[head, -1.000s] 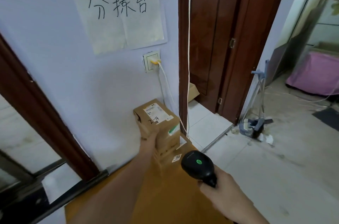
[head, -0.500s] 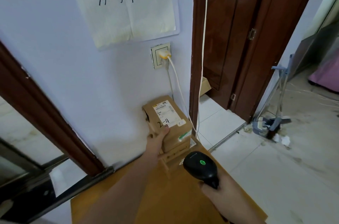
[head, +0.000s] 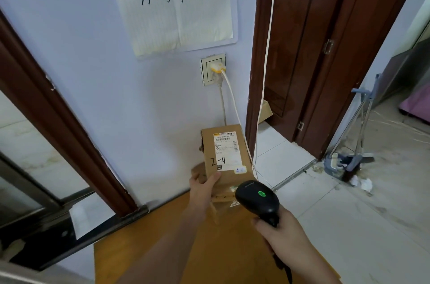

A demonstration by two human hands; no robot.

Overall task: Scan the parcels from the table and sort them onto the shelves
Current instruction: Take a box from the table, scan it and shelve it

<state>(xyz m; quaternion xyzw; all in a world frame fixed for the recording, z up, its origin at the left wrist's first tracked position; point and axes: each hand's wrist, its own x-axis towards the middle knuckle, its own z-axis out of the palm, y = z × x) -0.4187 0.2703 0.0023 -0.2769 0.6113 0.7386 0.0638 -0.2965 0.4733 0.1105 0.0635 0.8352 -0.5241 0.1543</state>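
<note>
Head view: left hand [head: 202,187] grips the near lower edge of the top parcel [head: 224,155], fingers curled round its corner, thumb on the labelled face marked 2-4. It sits tilted atop other parcels [head: 221,204] at the far end of the worktop [head: 144,248], by the wall. Right hand [head: 282,234] is wrapped round the scanner [head: 257,198], aimed at the label. Stiff cardboard, probably light; best held across the long sides, clear of the barcode.

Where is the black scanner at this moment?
In the head view the scanner is low and right of centre, gripped by the right hand over the table. It sits just below the parcel that the left hand holds.
</note>
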